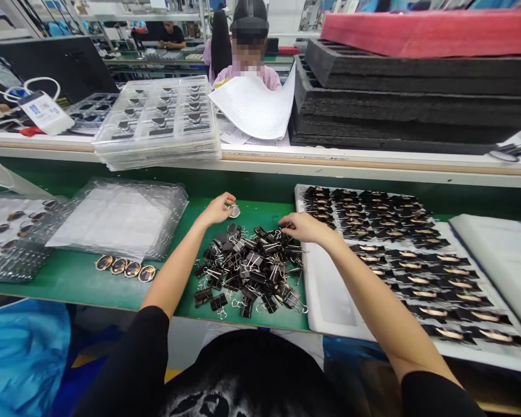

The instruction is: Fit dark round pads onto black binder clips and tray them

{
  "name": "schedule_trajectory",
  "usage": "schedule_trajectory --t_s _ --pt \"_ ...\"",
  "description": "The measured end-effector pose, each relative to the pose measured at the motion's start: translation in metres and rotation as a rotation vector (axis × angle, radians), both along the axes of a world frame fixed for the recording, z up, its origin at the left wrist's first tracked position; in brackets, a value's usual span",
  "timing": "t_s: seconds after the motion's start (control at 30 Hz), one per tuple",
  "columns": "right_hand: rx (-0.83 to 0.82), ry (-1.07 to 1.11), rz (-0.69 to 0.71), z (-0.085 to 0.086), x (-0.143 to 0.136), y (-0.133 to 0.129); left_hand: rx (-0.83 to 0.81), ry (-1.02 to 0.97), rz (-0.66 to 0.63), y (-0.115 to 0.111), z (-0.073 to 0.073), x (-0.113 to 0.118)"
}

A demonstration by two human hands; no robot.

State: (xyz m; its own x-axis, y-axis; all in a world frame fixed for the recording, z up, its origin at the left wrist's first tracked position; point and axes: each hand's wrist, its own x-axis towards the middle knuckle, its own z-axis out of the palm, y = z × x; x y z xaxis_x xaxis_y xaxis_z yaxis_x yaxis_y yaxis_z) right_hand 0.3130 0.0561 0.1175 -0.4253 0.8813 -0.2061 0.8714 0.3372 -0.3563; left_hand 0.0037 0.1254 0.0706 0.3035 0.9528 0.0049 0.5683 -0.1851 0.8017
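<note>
My left hand [219, 209] is closed on a small round gold-rimmed lens piece [234, 211], held between thumb and fingers just above the green bench. Below and between my hands lies a heap of black binder clips [252, 266] with silver wire handles. At the heap's upper right edge, my right hand [298, 226] has its fingers curled together; what they pinch, if anything, I cannot make out. Several similar round gold-rimmed lens pieces [132, 269] lie in a row left of my left forearm. To the right, a white tray [330, 301] carries rows of black clips with gold-coloured pieces in them.
Clear plastic trays with a white sheet [113, 217] lie at left, beside trays of round lens pieces [15, 231]. On the shelf ahead stand stacked clear trays [156, 147] and black foam slabs [399, 116]. Another white tray [495, 249] is far right. A person sits opposite behind papers.
</note>
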Motion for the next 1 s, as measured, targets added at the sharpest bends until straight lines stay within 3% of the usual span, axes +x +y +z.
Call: schedule_trajectory --t_s 0.13,0.33,0.5,0.67,0.83,0.93,1.0 --pt "-0.024 0.041 0.017 -0.01 -0.005 0.002 -0.001 0.077 -0.132 0.009 -0.01 -0.004" --pt "0.003 0.053 0.068 -0.016 0.001 0.013 0.017 0.202 -0.218 0.008 -0.007 -0.02" --pt "-0.011 0.162 0.046 -0.026 0.004 0.015 0.153 0.322 -0.341 0.009 -0.015 -0.014" --pt "0.128 0.341 -0.022 -0.038 0.008 0.021 0.173 0.368 -0.364 0.011 -0.022 -0.009" --pt "0.269 0.409 -0.044 -0.046 0.007 0.037 0.186 0.407 -0.375 0.012 -0.021 -0.01" --pt "0.317 0.47 -0.082 -0.045 -0.004 0.053 0.199 0.438 -0.373 0.011 -0.019 -0.008" --pt "0.269 0.444 -0.001 -0.043 -0.021 0.064 0.213 0.461 -0.365 0.01 -0.017 -0.006"
